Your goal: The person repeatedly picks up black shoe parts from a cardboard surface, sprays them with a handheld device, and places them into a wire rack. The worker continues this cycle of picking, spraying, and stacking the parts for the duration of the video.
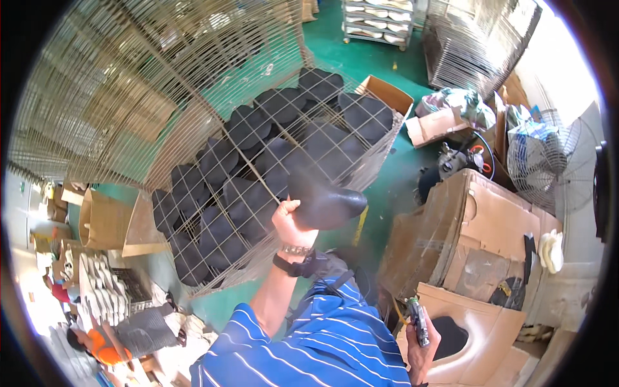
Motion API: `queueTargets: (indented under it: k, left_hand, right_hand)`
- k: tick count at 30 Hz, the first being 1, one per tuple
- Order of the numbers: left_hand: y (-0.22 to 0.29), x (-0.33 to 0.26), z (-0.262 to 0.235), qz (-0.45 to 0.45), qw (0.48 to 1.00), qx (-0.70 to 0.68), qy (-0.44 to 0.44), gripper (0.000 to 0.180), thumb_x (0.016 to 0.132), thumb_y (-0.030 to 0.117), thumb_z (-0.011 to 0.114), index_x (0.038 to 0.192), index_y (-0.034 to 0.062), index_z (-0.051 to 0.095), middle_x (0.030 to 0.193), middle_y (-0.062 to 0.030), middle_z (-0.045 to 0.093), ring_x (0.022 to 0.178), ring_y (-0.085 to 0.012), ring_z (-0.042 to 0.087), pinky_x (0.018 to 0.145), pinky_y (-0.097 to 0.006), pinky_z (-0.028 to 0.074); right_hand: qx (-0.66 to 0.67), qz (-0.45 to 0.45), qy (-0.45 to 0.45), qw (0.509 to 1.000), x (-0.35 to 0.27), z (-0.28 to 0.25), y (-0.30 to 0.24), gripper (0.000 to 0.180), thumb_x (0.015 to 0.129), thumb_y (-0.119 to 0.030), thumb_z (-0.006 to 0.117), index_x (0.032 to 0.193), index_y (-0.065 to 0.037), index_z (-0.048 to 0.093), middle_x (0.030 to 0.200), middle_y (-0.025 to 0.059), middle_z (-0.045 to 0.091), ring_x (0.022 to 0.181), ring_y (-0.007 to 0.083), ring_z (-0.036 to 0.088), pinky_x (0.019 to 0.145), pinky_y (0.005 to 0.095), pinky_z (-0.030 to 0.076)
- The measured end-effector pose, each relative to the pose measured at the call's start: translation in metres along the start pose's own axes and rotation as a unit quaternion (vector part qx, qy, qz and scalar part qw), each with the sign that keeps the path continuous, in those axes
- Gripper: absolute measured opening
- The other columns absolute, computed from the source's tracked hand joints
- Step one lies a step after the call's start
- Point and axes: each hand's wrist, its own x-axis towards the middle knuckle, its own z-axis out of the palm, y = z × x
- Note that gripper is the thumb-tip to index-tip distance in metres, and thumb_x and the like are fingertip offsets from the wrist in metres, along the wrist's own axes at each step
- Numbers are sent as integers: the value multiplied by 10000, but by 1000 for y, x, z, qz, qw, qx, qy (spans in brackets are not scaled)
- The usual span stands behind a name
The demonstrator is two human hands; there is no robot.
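Note:
My left hand point(293, 226) grips the edge of a black saddle-shaped pad point(329, 205), thumb on top, out in front of me over the near side of a wire cage point(371, 174). Similar dark pads point(250, 126) lie in a heap behind its wires. Low on the right, my right hand point(422, 345) is wrapped round a small metal spray gun point(420, 322), a thin yellowish hose beside it. Close to that hand, a black rounded shape point(451, 337) shows on a cardboard sheet point(474, 367) with whitish overspray around it.
Large cardboard boxes point(493, 226) stand at my right, with a wire-guarded fan point(554, 151) behind them. A dark machine with a hose point(451, 161) sits farther off. Shelved trolley point(377, 24) at the back. A person in orange point(106, 348) is at lower left.

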Motion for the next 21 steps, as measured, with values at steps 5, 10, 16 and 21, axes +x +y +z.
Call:
queueTargets:
  k: [5, 10, 16, 21]
  left_hand:
    - [39, -14, -22, 70, 994, -25, 75, 242, 783, 89, 576, 995, 29, 678, 1035, -106, 715, 977, -300, 685, 914, -441, 552]
    - [88, -66, -40, 115, 990, -4, 83, 288, 790, 136, 580, 1029, 14, 686, 1076, -122, 727, 1014, -322, 689, 956, -467, 534]
    - [167, -111, -74, 200, 979, 30, 36, 363, 776, 142, 578, 1086, -20, 677, 1135, -170, 723, 1066, -361, 685, 1022, -514, 513]
    - [267, -90, -118, 267, 950, 25, 161, 279, 752, 148, 589, 972, 20, 704, 1019, -123, 744, 958, -339, 702, 935, -479, 547]
  right_hand:
    - [-18, -6, -6, 1000, -5, 10, -7, 496, 899, -55, 690, 1372, 64, 596, 916, 14, 659, 781, 76, 531, 711, 235, 464]
    - [-26, -25, -25, 999, -26, 18, 12, 503, 882, -58, 692, 1362, 61, 603, 889, 40, 654, 766, 94, 538, 706, 267, 481]
    - [-51, -18, -49, 997, -54, 22, 40, 512, 859, -22, 672, 1361, 52, 608, 868, 53, 652, 759, 97, 543, 706, 264, 485]
    - [-60, -14, -34, 998, -71, 44, 42, 527, 837, 6, 641, 1363, 40, 614, 894, 54, 661, 762, 100, 551, 712, 261, 483]
